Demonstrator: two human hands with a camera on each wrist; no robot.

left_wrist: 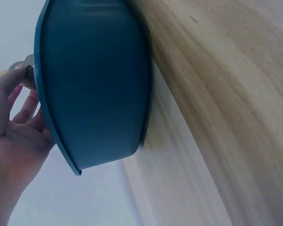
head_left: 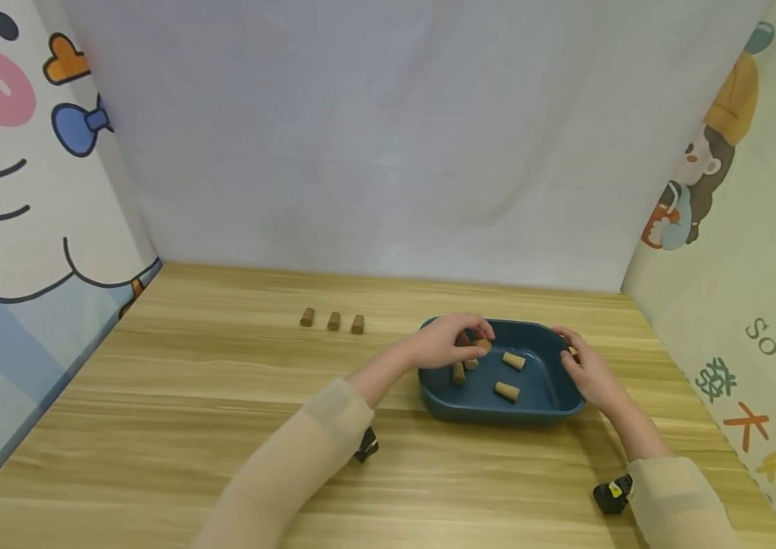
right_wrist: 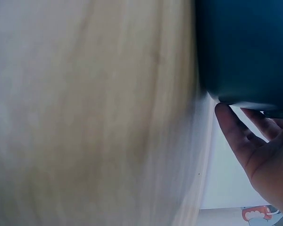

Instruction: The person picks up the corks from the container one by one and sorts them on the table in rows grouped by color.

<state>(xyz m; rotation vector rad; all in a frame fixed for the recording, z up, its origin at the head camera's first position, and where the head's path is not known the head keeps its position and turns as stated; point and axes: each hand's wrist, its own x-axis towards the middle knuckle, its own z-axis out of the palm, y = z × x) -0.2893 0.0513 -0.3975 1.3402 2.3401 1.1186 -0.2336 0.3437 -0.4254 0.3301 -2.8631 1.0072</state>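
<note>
A dark blue basin (head_left: 498, 415) with rounded corners stands on the wooden table, several corks in it. My left hand (head_left: 439, 343) reaches over its left side and pinches a cork (head_left: 483, 346) between thumb and fingers, above the basin floor. The left wrist view shows that cork (left_wrist: 29, 77) at the fingertips, beside the basin rim. Two corks lie apart to the right, one pale cork (head_left: 514, 360) behind another (head_left: 507, 391). Beneath my left hand, a cork (head_left: 458, 373) sits among others partly hidden. My right hand (head_left: 590, 374) grips the basin's right rim.
Left of the basin, three corks stand in a row on the table: a left one (head_left: 307, 317), a middle one (head_left: 334, 321) and a right one (head_left: 357, 324). A pale curtain (head_left: 388, 152) hangs behind the table (head_left: 189, 396), with printed panels at both sides.
</note>
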